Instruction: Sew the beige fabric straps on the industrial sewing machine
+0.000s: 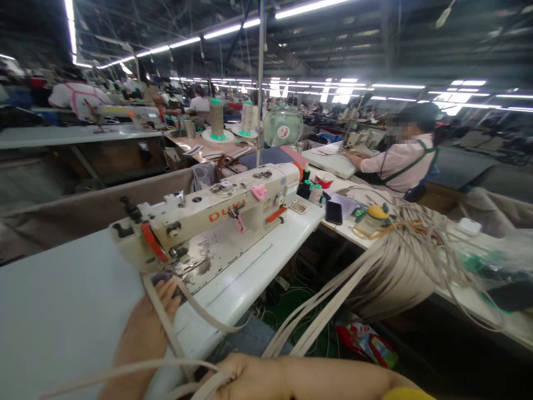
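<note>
My left hand point(155, 314) is on the sewing machine bed, just before the needle area. Its fingers are closed on a beige strap point(208, 315) that loops off toward the table's front edge; the fingertips are partly hidden. Another length of strap point(160, 314) runs down across this hand. My right hand point(239, 375), low in the view, is closed around several beige straps, whose ends trail left. The white sewing machine point(200, 219), with orange lettering, stands over the white table point(250, 278).
At right, a large bundle of beige straps point(391, 278) hangs over a side table, with strands stretching toward me. Near it are a phone point(333, 212) and a yellow-lidded jar point(372, 219). Thread cones point(216, 119) and a fan point(283, 126) stand behind. A co-worker point(408, 153) sits at another machine.
</note>
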Available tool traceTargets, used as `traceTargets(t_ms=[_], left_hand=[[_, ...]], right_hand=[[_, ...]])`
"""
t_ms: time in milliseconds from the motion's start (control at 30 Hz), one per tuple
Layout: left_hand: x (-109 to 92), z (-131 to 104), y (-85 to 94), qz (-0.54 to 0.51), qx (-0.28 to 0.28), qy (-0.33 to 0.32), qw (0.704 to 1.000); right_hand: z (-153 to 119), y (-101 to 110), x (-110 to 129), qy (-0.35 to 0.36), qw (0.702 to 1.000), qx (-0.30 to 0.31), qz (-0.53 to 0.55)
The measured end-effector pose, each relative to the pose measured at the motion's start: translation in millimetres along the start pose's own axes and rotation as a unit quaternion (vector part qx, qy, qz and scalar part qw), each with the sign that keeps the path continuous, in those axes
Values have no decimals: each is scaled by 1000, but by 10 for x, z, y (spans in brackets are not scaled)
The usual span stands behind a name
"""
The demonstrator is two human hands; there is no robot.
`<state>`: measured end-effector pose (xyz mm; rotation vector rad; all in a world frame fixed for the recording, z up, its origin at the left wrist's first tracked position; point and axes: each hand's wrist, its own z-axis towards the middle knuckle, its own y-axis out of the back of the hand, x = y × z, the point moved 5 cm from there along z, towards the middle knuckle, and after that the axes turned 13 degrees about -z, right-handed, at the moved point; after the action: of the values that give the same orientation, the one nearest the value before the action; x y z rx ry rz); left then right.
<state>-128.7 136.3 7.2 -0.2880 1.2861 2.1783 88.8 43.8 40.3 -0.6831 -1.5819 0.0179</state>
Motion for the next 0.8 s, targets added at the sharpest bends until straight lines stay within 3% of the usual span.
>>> traceTargets(t_ms=[133, 200, 233, 500, 667, 800], left_hand=[[-280, 77, 129, 18, 35, 40, 998], [-401, 127, 175, 26, 51, 54, 997], [-434, 151, 203, 30, 41, 67, 996], [-476, 178, 212, 48, 29, 76, 996], [-482, 190, 215, 50, 34, 67, 996], [-497, 193, 228, 46, 33, 64, 996]], right_hand=[[-204, 9, 181, 5, 998, -2, 60], [-297, 116, 216, 21, 993, -81, 79], [-329, 136, 203, 16, 993, -81, 82], [-443, 308, -147, -144, 978, -147, 41], [-457, 460, -199, -153, 963, -220, 36], [-486, 562, -241, -116, 951, -284, 22]])
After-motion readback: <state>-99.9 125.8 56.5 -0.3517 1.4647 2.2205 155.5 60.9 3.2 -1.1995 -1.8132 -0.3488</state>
